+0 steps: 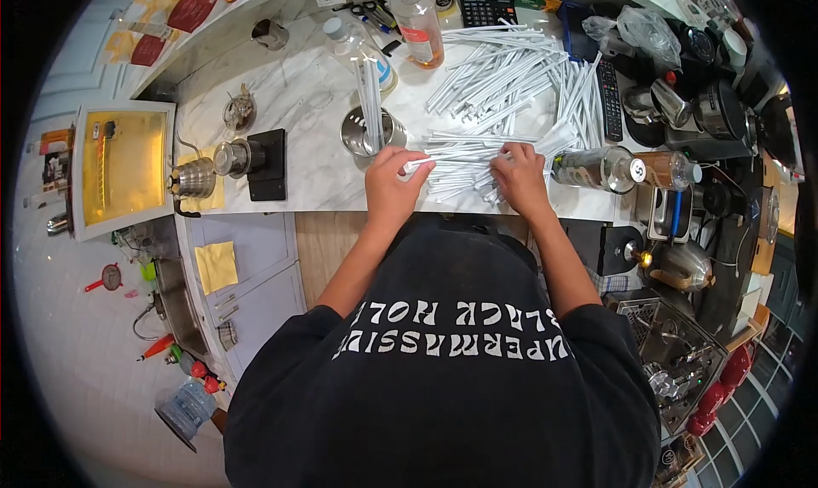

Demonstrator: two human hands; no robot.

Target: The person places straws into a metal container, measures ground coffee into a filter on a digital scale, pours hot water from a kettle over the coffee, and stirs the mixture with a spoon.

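Note:
Many thin white wrapped sticks, which look like straws [511,75], lie in a loose pile on the marble counter. Nearer the front edge, a flatter bunch lies between my hands. My left hand [396,181] pinches the left ends of some of these straws between thumb and fingers. Over the right part of the same bunch, my right hand [518,171] is bent with its fingertips down on the straws. Just behind my left hand stands a round metal container [351,133] with several straws upright in it.
Two clear bottles [419,28] stand behind the metal container. A black calculator [487,8] is at the back, and a remote [609,100] lies right of the pile. Another bottle [588,169] lies beside my right hand. A kettle [194,179] and black scale [269,165] are at left.

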